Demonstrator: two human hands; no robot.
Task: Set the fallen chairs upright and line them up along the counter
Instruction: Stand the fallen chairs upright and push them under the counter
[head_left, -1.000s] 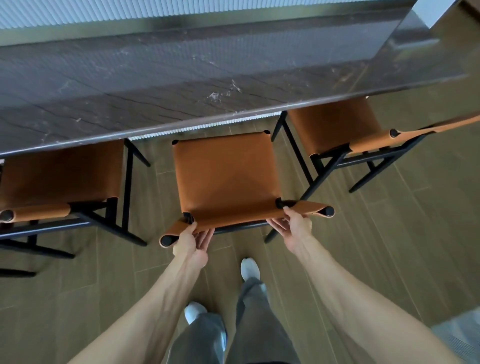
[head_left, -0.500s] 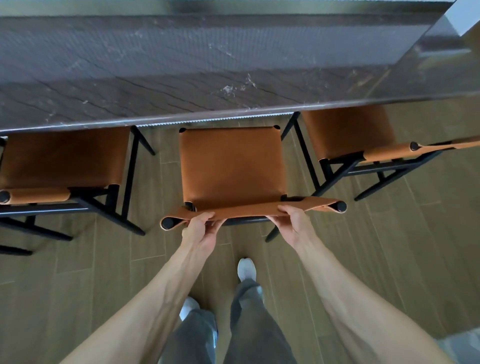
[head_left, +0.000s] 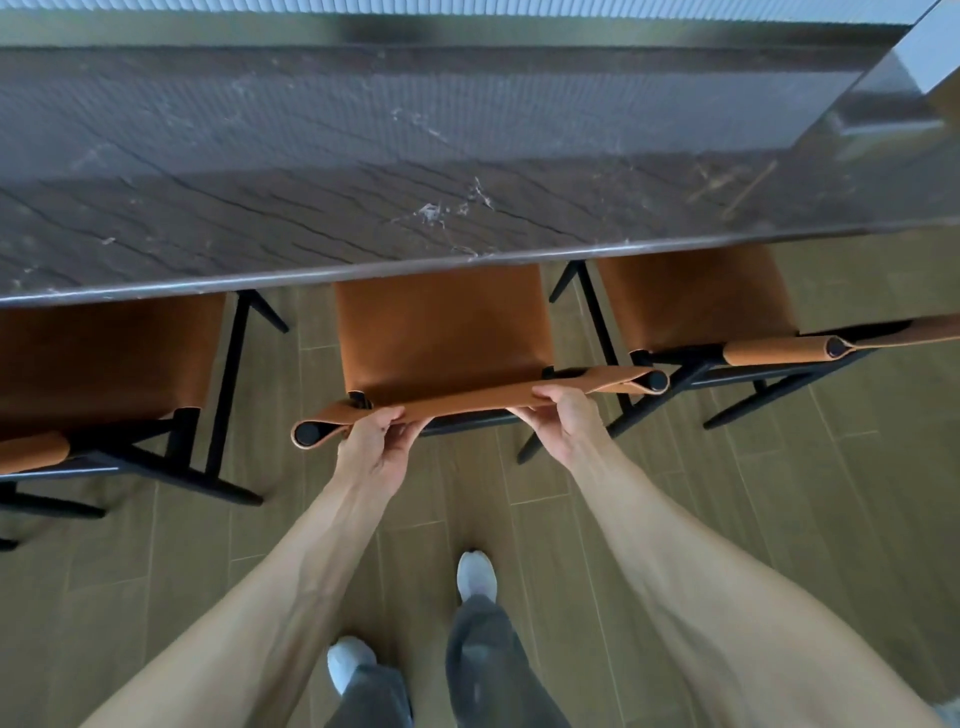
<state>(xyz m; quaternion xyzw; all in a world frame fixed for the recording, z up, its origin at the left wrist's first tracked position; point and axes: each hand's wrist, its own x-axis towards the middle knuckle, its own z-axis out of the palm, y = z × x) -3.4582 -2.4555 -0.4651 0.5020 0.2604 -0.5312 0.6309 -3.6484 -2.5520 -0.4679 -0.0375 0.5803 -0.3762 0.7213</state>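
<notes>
Chairs are all standing upright now. We're gripping the middle chair (head_left: 441, 332) by its backrest strap, left hand (head_left: 375, 441) and right hand (head_left: 563, 415) both curled round it, seat tucking under the counter (head_left: 363, 208) between two others.

You are standing at the dark veined stone desk (head_left: 363, 218), your left hand (head_left: 371, 447) and right hand (head_left: 563, 415) gripping the tan leather backrest strap (head_left: 467, 402) of the middle tan leather black-framed chair (head_left: 441, 332). Two matching chairs, left (head_left: 104, 358) and right (head_left: 696, 296), are standing upright beside it, seats tucked under the desk edge.
</notes>
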